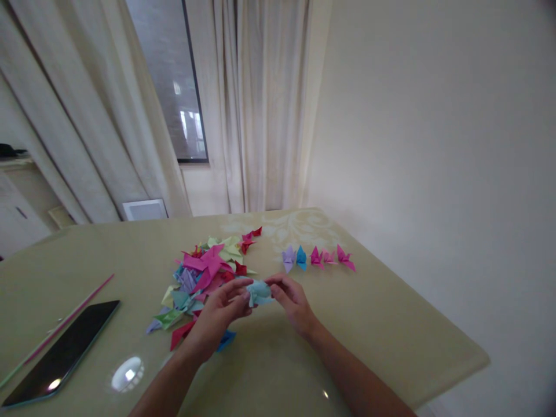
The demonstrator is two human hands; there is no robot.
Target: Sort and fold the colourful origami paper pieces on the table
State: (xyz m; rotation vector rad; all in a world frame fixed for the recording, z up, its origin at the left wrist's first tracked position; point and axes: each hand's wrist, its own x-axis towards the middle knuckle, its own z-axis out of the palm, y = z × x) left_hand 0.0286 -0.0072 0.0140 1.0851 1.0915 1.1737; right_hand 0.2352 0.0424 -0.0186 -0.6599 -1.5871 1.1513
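Observation:
Both hands meet over the table, pinching a small light-blue folded paper piece [259, 292] between them. My left hand [221, 313] grips its left side with curled fingers, and my right hand [290, 301] grips its right side. Just beyond my left hand lies a heap of folded coloured paper pieces [204, 272], pink, green, blue and red. Past my right hand, a short row of finished folded paper figures [317, 258] stands in a line: purple, blue and pink ones.
A dark phone [63, 353] lies face up at the left, with a thin pink stick [65, 321] beside it. The yellow-green table [391, 324] ends at the right near a white wall. Curtains and a window are behind.

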